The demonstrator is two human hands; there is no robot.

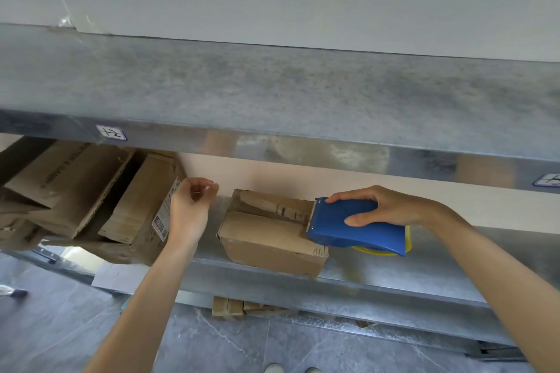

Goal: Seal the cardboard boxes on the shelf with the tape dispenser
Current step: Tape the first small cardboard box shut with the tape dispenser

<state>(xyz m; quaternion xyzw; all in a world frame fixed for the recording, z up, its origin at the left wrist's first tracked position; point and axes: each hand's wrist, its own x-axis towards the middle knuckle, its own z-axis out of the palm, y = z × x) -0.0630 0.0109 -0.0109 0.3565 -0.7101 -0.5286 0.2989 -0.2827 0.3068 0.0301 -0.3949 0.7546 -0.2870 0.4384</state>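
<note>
A small cardboard box [266,233] sits on the middle metal shelf [394,278], its top flaps closed and creased. My right hand [381,206] grips a blue tape dispenser [357,227] with a yellow roll, its toothed front edge resting on the box's right top edge. My left hand [191,209] hovers in the air to the left of the box, fingers loosely curled, holding nothing. It hangs between the small box and a larger labelled box [142,209].
Several bigger cardboard boxes [66,185] lie piled and tilted at the left of the same shelf. An upper metal shelf [272,94] overhangs close above. More cardboard [230,306] lies under the lowest shelf on the grey tiled floor. My shoes [291,369] show at the bottom edge.
</note>
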